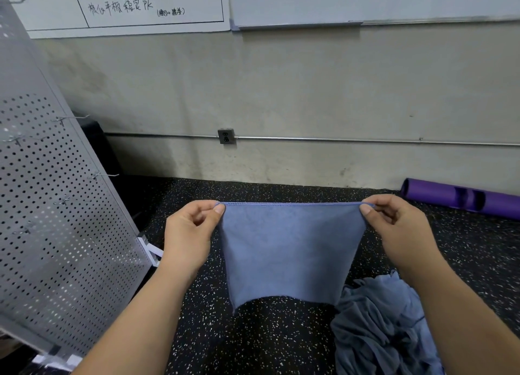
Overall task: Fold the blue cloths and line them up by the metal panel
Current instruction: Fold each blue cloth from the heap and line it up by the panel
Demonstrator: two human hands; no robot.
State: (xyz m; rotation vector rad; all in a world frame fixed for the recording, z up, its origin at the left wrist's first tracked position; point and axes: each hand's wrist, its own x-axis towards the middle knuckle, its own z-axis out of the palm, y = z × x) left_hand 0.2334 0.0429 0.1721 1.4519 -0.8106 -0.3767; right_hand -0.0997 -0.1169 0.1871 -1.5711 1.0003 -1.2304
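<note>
Blue cloth [289, 250] hangs taut, top corners pinched by left hand [188, 234] and right hand [405, 231]; crumpled pile [385, 326] at five o'clock, metal panel [56, 205] at nine, speckled floor [270, 338] open between.

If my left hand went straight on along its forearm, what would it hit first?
The left hand would probably meet the wall near the outlet; nothing stands between, though depth is unclear.
</note>
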